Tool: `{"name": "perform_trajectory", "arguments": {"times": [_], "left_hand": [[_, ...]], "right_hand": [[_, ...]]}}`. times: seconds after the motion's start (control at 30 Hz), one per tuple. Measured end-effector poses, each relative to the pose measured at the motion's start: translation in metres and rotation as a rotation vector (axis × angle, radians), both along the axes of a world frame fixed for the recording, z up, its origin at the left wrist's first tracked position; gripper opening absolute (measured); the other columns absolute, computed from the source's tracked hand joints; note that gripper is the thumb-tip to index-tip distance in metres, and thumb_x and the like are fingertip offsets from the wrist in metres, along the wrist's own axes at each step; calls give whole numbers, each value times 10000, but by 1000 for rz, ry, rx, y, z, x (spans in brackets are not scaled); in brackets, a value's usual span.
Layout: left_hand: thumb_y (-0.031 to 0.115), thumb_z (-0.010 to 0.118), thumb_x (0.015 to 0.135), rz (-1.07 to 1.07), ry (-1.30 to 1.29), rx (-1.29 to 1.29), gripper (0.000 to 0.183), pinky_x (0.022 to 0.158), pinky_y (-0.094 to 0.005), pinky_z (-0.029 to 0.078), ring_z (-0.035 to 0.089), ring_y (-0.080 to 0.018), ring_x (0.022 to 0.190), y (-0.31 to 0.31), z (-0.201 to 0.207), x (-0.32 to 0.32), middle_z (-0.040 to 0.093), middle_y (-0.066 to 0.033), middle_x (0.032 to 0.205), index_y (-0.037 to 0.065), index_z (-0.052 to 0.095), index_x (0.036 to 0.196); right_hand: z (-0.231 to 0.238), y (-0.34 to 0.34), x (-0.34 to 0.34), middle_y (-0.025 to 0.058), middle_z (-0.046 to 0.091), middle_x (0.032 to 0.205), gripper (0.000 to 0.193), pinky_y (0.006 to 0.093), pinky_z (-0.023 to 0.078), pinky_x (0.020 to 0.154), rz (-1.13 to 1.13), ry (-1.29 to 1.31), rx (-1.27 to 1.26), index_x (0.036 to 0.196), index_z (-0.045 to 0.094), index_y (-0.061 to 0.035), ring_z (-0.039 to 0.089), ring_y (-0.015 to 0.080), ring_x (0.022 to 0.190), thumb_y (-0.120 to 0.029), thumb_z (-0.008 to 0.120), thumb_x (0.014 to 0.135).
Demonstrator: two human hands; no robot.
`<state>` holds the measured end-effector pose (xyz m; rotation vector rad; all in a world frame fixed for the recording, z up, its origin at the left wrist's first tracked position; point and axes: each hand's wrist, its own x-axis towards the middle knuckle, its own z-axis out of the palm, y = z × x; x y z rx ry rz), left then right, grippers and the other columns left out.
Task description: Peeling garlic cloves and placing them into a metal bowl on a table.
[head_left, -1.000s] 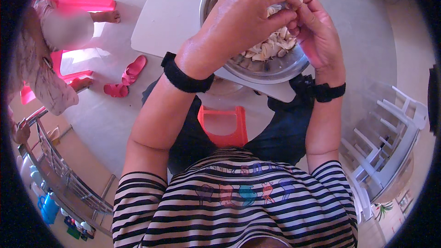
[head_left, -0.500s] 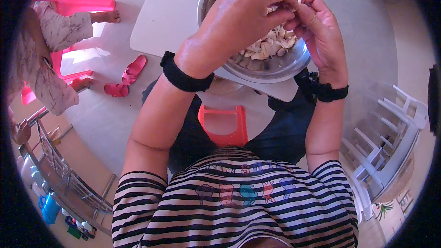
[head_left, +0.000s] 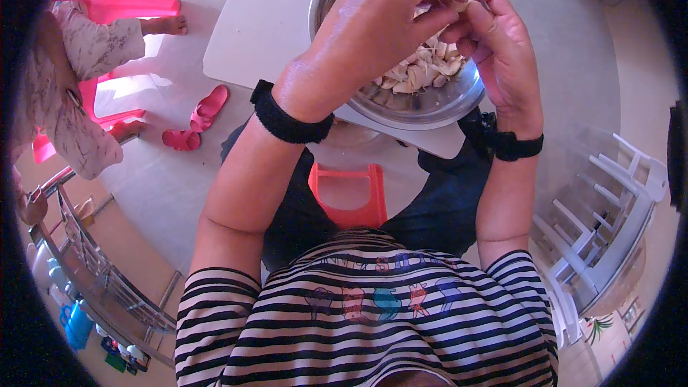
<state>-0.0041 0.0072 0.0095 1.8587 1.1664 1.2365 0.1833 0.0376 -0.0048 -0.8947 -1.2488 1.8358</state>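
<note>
A wide steel bowl [head_left: 401, 116] holds a heap of pale, wedge-shaped pieces that look like garlic cloves [head_left: 423, 72]. Above it my left hand [head_left: 390, 18] reaches across from the left, its thumb and fingers pinched together. My right hand [head_left: 507, 57] is curled at the bowl's right side, thumb against fingers. Between the fingertips of both hands a small pale garlic clove [head_left: 464, 6] shows in part; the fingers cover most of it. Each wrist wears a black strap.
The bowl stands on a pale table [head_left: 244, 43] over my knees. An orange-red stool [head_left: 351, 208] is beneath me. Someone sits on a pink chair [head_left: 122, 0] at left, near pink sandals [head_left: 208, 109]. White chairs [head_left: 602, 208] stand at right, a metal rack [head_left: 107, 258] at lower left.
My fingertips have shifted slightly around the small pale piece. The right hand has tilted a little; bowl and forearms stay nearly in place.
</note>
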Motion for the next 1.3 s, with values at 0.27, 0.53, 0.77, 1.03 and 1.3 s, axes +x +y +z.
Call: {"name": "perform_trajectory", "arguments": {"times": [0.27,0.53,0.77,1.03,1.3], "left_hand": [[67,647,801,-17,16,124,102,627,-356,494,620,-283,723,3,-3,0,599,-135,822,-5,608,863],[72,638,798,-40,69,58,122,651,-367,491,617,-306,762,4,-2,-1,592,-145,843,-12,579,864],[61,613,807,-73,95,28,108,674,-377,487,607,-318,785,5,-3,-4,582,-154,866,-16,569,870],[81,639,805,44,26,110,122,644,-374,493,616,-304,755,4,-7,1,593,-141,854,-6,586,872],[63,638,796,30,69,206,93,637,-374,492,614,-304,743,5,-6,0,592,-140,820,-6,587,834]], "right_hand": [[2,0,2,29,645,888,183,179,434,576,10,-5,-7,1060,537,-66,661,106,742,-195,559,932],[1,-2,0,33,649,889,181,180,433,579,5,-40,30,1046,544,-66,663,111,736,-196,572,923],[1,-4,-4,36,661,894,170,186,437,580,-39,-157,103,1038,551,-66,667,116,732,-188,569,921],[4,-6,-10,41,664,919,191,183,434,582,-113,-108,90,1078,560,-54,664,118,735,-179,542,934],[4,-5,-7,49,682,868,195,194,437,601,-112,-246,189,1064,571,-49,667,113,766,-188,565,928]]}}
